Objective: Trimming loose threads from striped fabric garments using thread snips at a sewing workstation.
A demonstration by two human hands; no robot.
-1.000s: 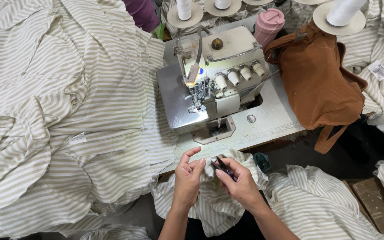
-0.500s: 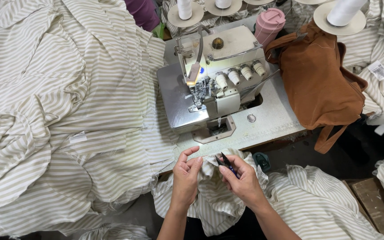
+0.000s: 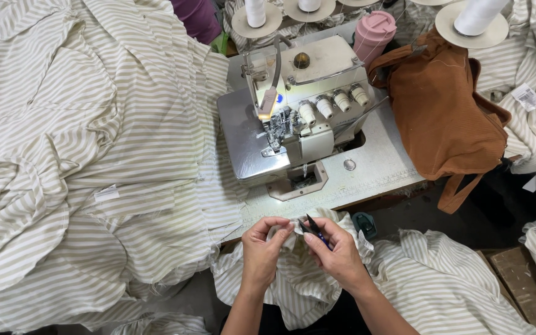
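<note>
Left hand (image 3: pixel 262 251) pinched striped fabric (image 3: pixel 293 285) taut at table's near edge; right hand (image 3: pixel 337 253) gripped thread snips (image 3: pixel 315 231), blades at fabric.

Left hand (image 3: pixel 263 251) pinches an edge of striped fabric (image 3: pixel 299 285) at the front of the sewing table (image 3: pixel 376 170). Right hand (image 3: pixel 337 251) grips small thread snips (image 3: pixel 313 228), blades touching that edge. Overlock sewing machine (image 3: pixel 293 118) stands behind, lamp lit. Brown cloth bag (image 3: pixel 445 118) lies right of it; pink tumbler (image 3: pixel 373 34) and thread cones (image 3: pixel 255 12) stand beyond. Striped fabric pile (image 3: pixel 75 155) covers the left.
</note>
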